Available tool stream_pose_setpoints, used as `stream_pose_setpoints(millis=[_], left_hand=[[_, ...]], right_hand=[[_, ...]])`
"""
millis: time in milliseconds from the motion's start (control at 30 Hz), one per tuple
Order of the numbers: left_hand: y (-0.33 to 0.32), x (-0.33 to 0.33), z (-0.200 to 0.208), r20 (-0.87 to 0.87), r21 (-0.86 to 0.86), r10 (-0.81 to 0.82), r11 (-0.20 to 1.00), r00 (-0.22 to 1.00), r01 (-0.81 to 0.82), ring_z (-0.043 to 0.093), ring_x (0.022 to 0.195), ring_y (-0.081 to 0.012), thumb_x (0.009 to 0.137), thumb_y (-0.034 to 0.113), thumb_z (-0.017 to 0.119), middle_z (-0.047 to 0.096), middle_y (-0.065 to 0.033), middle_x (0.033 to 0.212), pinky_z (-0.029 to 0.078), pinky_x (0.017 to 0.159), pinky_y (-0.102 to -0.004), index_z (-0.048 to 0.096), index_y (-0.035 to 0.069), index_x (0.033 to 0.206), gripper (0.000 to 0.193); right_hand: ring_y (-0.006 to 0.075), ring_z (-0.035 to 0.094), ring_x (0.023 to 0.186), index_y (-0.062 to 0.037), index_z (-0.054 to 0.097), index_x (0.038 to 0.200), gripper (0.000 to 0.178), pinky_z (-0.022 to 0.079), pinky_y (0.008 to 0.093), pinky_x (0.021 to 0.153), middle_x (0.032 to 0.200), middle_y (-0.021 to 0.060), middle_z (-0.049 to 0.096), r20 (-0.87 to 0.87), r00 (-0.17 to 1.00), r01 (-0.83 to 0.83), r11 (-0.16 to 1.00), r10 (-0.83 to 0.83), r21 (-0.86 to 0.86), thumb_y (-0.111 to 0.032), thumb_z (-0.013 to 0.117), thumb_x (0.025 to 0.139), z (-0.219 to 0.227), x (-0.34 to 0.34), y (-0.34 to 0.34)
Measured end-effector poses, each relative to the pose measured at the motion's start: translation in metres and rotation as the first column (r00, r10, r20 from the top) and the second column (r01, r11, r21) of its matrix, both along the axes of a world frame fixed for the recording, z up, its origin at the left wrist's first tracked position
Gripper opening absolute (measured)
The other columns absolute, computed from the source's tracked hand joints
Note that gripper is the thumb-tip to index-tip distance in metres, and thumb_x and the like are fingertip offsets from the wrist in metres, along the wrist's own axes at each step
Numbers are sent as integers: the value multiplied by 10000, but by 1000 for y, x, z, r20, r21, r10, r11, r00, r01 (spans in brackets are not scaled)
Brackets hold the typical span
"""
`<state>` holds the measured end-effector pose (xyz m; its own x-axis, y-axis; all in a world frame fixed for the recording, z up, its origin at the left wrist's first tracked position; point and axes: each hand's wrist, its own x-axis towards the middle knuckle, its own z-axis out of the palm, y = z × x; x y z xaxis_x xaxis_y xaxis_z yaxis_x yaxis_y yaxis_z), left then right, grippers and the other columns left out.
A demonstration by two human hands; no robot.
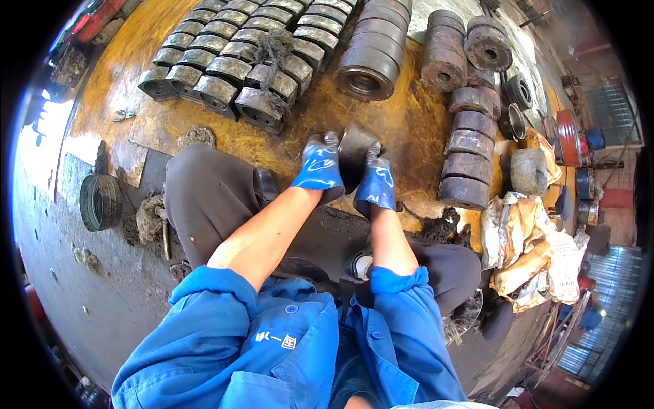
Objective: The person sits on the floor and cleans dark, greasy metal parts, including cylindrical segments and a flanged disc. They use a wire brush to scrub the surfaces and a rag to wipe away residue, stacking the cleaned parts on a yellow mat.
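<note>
Both blue-gloved hands, left hand (318,165) and right hand (375,183), have fingers closed around 1 dark curved metal shell piece (355,151) held between them, its lower part hidden behind the gloves.

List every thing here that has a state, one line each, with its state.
Left hand: blue-gloved, gripping the dark metal ring.
Right hand: blue-gloved, gripping the same ring from the other side.
Dark metal ring: held off the floor between both hands, tilted.
Grey bearing shells: laid in rows on the floor.
Rusty rings: lined up on edge at the right.
Large rings: lined up on their sides.
Crumpled paper: lying loose.
</note>
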<state>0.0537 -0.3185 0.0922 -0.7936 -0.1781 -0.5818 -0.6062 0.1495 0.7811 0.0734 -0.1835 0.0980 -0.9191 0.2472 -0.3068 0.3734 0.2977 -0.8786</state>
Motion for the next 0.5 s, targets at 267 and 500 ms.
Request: stream_pose_setpoints(millis=[267,500], left_hand=[[-14,29,-109,173,-570,-511,645,842,509,695,1141,-432,1084,435,492,695,-285,1269,553,970,-459,591,-39,1395,575],[7,33,-128,-33,-338,46,939,998,-55,693,1123,-440,1035,434,592,731,-301,1135,556,947,-492,632,-57,1327,573]], right_hand=[[379,709,1091,-15,618,1381,595,563,452,918,1261,209,728,-53,984,175,973,-169,150,-511,442,1104,-83,-57,24],[374,654,1232,-9,535,1462,729,534,459,1008,1396,229,647,41,997,56,996,-59,74,-612,345,1101,-31,-86,16]])
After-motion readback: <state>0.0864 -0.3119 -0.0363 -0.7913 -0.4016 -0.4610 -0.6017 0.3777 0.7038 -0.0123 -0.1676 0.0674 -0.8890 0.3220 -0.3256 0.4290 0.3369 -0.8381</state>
